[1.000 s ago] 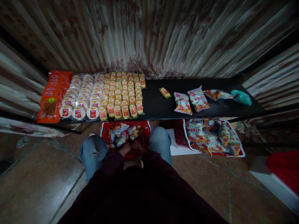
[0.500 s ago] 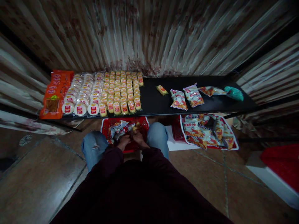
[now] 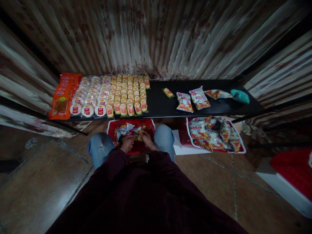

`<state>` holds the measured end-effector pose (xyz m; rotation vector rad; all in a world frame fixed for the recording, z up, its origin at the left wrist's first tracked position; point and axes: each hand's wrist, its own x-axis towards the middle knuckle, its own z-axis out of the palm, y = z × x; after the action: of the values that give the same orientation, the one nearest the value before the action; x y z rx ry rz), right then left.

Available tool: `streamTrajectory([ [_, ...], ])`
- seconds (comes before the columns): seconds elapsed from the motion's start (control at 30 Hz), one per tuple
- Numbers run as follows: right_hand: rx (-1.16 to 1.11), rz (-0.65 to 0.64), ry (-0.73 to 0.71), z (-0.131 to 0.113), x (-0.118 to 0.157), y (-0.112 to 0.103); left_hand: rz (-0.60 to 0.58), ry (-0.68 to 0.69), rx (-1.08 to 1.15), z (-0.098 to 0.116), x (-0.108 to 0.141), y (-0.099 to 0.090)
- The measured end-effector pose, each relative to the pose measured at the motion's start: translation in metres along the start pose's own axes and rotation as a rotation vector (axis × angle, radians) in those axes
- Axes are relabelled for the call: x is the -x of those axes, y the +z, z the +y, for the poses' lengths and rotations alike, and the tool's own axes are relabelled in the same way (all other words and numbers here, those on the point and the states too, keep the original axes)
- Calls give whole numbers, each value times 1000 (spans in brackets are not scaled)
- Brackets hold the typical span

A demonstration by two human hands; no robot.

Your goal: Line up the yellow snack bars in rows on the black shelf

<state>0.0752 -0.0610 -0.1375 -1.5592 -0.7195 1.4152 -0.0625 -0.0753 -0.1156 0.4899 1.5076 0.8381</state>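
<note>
Between my knees stands a red basket (image 3: 153, 125) holding several snack bags (image 3: 124, 129) and a few small yellow packets. Both hands are down inside it. My left hand (image 3: 127, 143) is on the basket's left side with its fingers curled in; what they hold is too dark to make out. My right hand (image 3: 147, 141) is closed at the fingertips on a small yellow packet (image 3: 139, 137), near the basket's middle. The two hands are a short gap apart, close to the basket's near side.
Across the front runs a black shelf (image 3: 159, 105) with rows of wrapped yellow cakes (image 3: 130, 94), round white wrapped cakes (image 3: 87, 110), orange packs (image 3: 60, 105), loose snack bags (image 3: 184, 102), a single yellow cake (image 3: 168, 93) and a green bag (image 3: 240, 96). Below right, another red basket (image 3: 183, 138) holds snack bags.
My hands have drawn slightly apart within the basket, and more of the yellow packet shows by my right fingers. The whole view has shifted slightly; items on the shelf stay put.
</note>
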Motion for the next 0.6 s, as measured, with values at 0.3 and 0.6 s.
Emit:
streamTrajectory([
  [0.3, -312, -56, 145, -16, 9, 5, 27, 106, 84, 13, 4, 5],
  [0.6, -423, -218, 200, -32, 24, 8, -41, 83, 162, 17, 10, 15],
])
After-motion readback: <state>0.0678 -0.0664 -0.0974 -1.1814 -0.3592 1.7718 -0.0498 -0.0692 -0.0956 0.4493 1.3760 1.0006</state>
